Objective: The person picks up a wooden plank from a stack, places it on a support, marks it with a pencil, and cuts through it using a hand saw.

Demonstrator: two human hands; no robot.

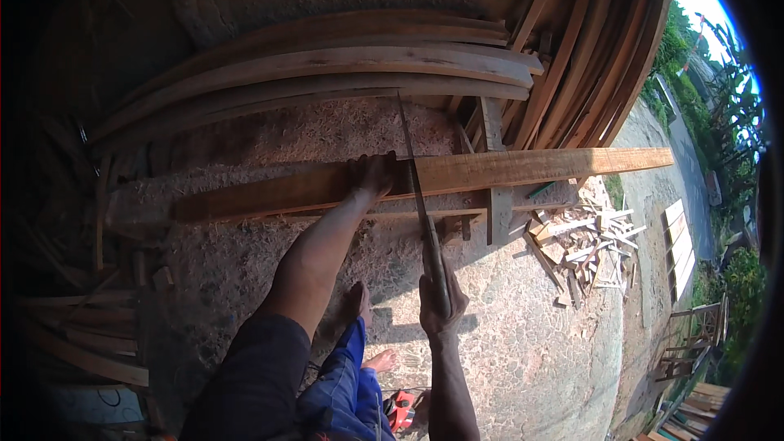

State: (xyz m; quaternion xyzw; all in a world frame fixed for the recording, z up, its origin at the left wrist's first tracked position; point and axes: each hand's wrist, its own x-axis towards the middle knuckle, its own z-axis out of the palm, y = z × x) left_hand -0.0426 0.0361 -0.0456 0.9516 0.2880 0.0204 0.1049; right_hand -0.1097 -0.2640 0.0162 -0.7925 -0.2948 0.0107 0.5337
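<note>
A long wooden plank [539,167] lies crosswise in front of me, its left part in shade and its right part in sunlight. My left hand [373,177] is closed over the plank near its middle, holding it. In my right hand [443,302], on the near side, is a handsaw [420,204], its grip wrapped by my fingers. The narrow blade points away from me and crosses the plank just right of my left hand. How deep the blade sits in the wood cannot be made out. A wooden trestle [499,216] stands under the plank's right part.
Long boards [327,61] are stacked beyond the plank, and more planks [572,57] lean at the far right. Offcuts [588,249] lie heaped on the right. Shavings cover the floor around my bare feet [380,361]. A red and black object [400,410] lies close by.
</note>
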